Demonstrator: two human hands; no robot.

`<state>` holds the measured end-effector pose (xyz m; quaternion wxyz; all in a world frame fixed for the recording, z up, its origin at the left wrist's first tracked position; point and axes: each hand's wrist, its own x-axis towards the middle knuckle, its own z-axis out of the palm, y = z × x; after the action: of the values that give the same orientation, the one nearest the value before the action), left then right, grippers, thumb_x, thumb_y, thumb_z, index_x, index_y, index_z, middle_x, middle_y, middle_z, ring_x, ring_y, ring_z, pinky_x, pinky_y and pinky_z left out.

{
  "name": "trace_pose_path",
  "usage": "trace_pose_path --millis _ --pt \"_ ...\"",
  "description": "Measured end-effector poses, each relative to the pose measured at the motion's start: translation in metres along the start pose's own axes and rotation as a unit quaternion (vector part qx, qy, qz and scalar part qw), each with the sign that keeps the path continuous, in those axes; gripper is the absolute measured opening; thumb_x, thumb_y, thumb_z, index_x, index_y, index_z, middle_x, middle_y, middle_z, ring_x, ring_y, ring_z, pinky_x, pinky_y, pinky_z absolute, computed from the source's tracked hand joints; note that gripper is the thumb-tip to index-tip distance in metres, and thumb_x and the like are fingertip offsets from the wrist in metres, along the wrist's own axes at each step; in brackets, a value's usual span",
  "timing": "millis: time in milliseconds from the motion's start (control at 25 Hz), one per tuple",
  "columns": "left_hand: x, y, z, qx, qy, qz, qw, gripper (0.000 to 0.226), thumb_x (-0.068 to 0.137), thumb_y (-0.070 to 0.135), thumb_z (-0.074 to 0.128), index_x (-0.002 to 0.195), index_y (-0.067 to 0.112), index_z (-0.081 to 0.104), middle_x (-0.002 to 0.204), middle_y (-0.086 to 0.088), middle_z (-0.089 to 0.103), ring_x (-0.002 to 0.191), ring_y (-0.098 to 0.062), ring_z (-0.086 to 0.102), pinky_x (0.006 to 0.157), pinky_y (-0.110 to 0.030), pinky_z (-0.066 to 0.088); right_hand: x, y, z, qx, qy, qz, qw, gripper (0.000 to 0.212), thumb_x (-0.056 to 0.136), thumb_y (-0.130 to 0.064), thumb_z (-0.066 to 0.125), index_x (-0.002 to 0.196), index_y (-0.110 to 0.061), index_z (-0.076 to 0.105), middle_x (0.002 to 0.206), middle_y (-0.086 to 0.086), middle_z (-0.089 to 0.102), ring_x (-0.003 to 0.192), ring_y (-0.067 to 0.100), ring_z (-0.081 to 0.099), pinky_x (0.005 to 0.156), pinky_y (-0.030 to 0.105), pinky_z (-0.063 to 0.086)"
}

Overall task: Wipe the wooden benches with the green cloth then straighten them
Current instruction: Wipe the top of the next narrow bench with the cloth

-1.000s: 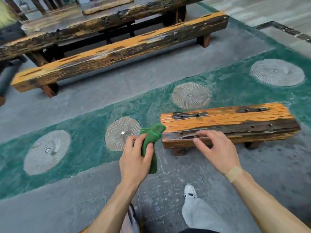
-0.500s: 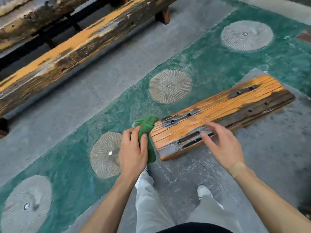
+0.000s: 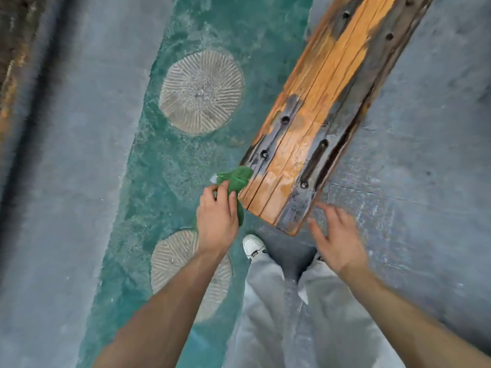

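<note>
Far left, a blurred edge of a second wooden bench (image 3: 10,62) on grey floor (image 3: 66,181). Next, a teal strip (image 3: 164,160) with two ribbed stone discs (image 3: 201,91). Left hand (image 3: 217,221) with fingers clamped on the green cloth (image 3: 235,177), cloth touching the near left corner of the short wooden bench (image 3: 318,107). Orange, worn top surface running diagonally up to the right. White shoe (image 3: 253,247) below the near end. Right hand (image 3: 337,241) blurred, fingers spread apart, holding nothing, just beside the bench's near right corner.
</note>
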<state>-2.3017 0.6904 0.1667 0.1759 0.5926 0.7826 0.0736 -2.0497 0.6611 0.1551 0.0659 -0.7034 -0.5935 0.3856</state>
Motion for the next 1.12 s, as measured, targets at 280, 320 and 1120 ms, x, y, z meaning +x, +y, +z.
trace_pose_path --millis 280,320,1120 --pt "0.094 -0.061 0.154 0.089 -0.031 0.061 0.994 0.050 0.106 0.044 0.032 0.143 0.019 0.053 0.150 -0.014 0.042 0.120 -0.042 0.051 0.092 -0.055 0.048 0.099 0.062 0.103 -0.007 0.072 0.025 0.997 0.051 0.100 -0.039 0.047 0.147 -0.021 0.040 0.149 0.004 0.038 0.135 0.028 0.035 0.113 0.047 0.033" --pt "0.101 -0.071 0.170 0.134 -0.032 0.072 0.988 0.050 0.106 0.044 0.031 0.150 0.023 0.046 0.161 -0.009 0.033 0.133 -0.039 0.043 0.102 -0.058 0.041 0.112 0.069 0.115 0.001 0.097 0.024 0.995 0.051 0.100 -0.038 0.048 0.147 -0.020 0.040 0.150 0.005 0.038 0.136 0.029 0.034 0.113 0.047 0.032" --pt "0.161 0.011 0.231 0.117 0.002 0.044 0.992 0.062 0.098 0.049 0.013 0.160 0.041 0.006 0.171 0.004 0.002 0.155 -0.039 0.004 0.114 -0.073 0.015 0.163 0.116 0.110 0.247 0.225 0.132 0.933 0.038 0.102 -0.038 0.037 0.137 -0.029 0.049 0.136 -0.001 0.049 0.122 0.021 0.052 0.105 0.047 0.042"
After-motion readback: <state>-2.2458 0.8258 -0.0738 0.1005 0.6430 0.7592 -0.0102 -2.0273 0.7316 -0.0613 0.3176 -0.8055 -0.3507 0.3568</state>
